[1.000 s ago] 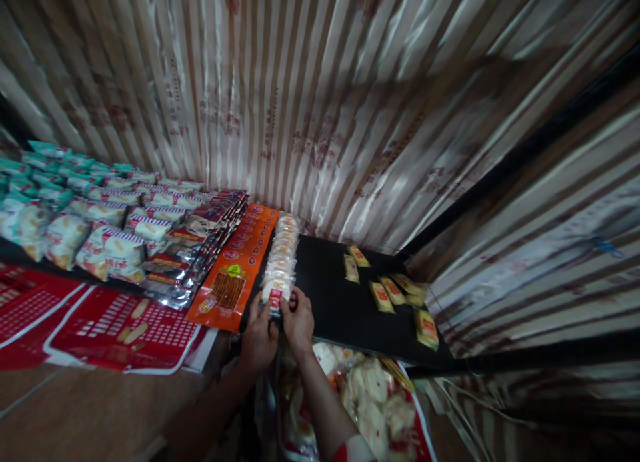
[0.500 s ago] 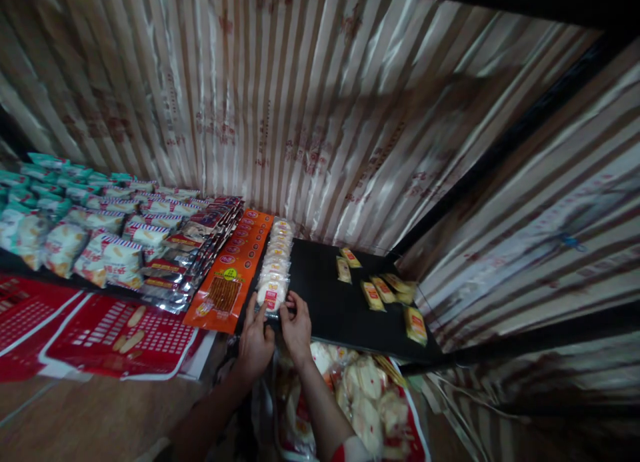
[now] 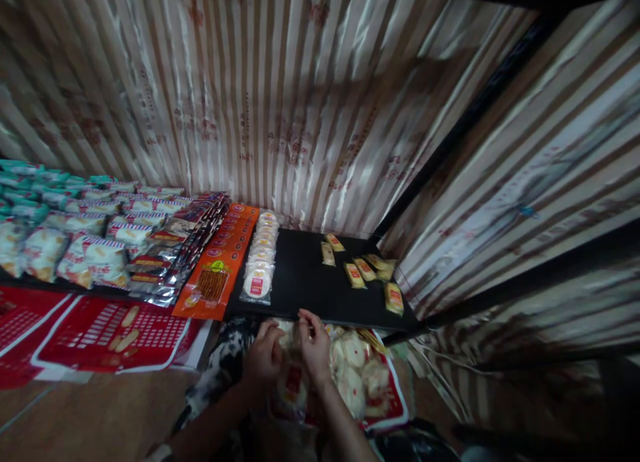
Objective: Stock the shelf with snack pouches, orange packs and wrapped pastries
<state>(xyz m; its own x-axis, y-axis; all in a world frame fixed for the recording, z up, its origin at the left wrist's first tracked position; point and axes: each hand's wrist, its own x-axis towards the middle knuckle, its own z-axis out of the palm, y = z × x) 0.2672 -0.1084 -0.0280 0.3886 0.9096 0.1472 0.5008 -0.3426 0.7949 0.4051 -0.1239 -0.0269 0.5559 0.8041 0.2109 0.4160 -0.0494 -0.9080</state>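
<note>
Left hand [image 3: 263, 357] and right hand [image 3: 316, 347] have left the row of round, white, plastic-wrapped crackers [image 3: 261, 254].
Both hang nearer, half-curled, any grip unclear; the row lies free.

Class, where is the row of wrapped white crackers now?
In the head view, the cracker row lies left of centre on the black shelf, just right of the orange snack packet.

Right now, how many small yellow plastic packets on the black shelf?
7 packets visible: two leftmost, two middle, two overlapping back right, one front right; overlap may hide more.
</note>
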